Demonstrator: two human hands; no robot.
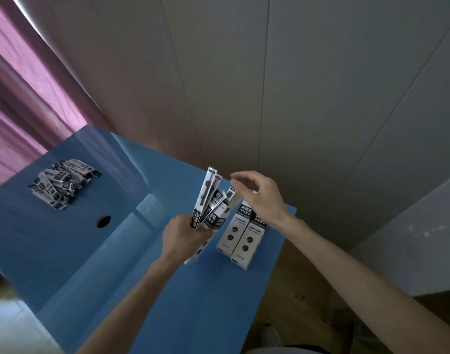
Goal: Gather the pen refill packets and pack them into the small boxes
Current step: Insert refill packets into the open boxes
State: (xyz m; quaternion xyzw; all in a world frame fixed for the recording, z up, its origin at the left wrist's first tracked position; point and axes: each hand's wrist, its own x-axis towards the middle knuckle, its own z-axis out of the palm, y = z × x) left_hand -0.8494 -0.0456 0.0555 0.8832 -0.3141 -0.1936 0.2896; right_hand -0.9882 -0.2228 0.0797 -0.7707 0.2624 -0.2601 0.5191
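Note:
My left hand [184,232] grips a small white box [202,245] together with a fan of black-and-white pen refill packets [206,198] that stick up out of it. My right hand [257,194] hovers above, fingers curled, pinching the top of one packet [232,190]. Two more small white boxes [240,237] stand side by side on the blue table [167,290] just right of my left hand. A loose pile of refill packets [63,181] lies at the table's far left.
A round cable hole [103,221] sits in the table between the pile and my hands. A pink curtain [22,98] hangs at the left and a pale panelled wall [269,85] is behind. The table's right edge runs beside the boxes, with wooden floor below.

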